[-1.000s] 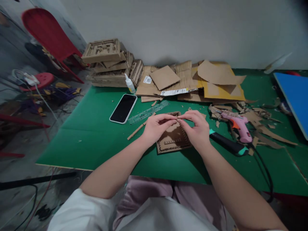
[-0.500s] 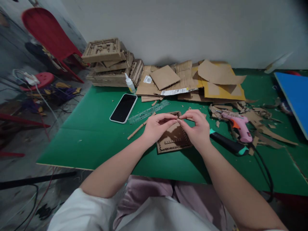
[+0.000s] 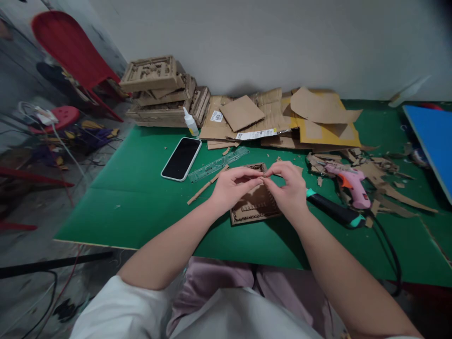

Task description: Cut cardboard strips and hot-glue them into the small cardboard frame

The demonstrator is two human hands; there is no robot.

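Note:
My left hand (image 3: 231, 188) and my right hand (image 3: 289, 190) meet fingertip to fingertip above a brown cardboard panel (image 3: 253, 207) lying on the green table (image 3: 141, 197). Together they pinch a tiny cardboard piece (image 3: 263, 175) over the panel's far edge. The panel has a raised rim and small strips glued inside. My palms hide most of its middle.
A phone (image 3: 181, 158) and a clear ruler (image 3: 218, 164) lie to the left, with a thin cardboard strip (image 3: 206, 184) and a glue bottle (image 3: 190, 123). A pink glue gun (image 3: 349, 182), a black-handled tool (image 3: 334, 213) and scraps lie right. Cardboard stacks (image 3: 158, 92) line the wall.
Almost nothing moved; my fingertips shifted slightly around the small piece while both hands stayed over the panel.

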